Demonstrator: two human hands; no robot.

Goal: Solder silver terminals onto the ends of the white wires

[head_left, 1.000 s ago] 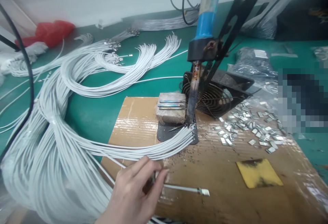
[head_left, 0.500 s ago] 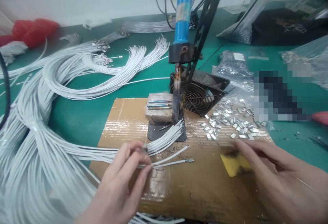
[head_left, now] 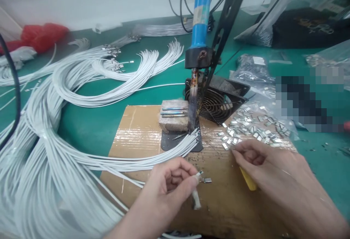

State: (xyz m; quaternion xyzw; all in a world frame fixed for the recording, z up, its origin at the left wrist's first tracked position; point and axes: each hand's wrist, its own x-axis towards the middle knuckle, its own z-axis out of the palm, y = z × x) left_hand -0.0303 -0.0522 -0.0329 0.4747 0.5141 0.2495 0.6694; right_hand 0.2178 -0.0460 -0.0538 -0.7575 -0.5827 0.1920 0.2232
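My left hand pinches the ends of white cables above the cardboard; a small metal connector sticks out past the fingertips. My right hand has thumb and forefinger together at the left edge of the scattered metal connectors; whether something is between the fingertips is too small to tell. Partly under that hand lies a yellow piece. Behind my left hand, a bundle of white cable ends rests on a dark plate beneath the tip of a blue-handled soldering iron.
A block with metal rods and a black fan stand beside the iron. Large coils of white cable cover the left side. Plastic bags lie at the back right, and a red bag at the back left.
My left hand has moved right and now pinches cable ends near the connector. My right hand has moved left to the loose connectors, its fingertips drawn together. The view has shifted slightly.
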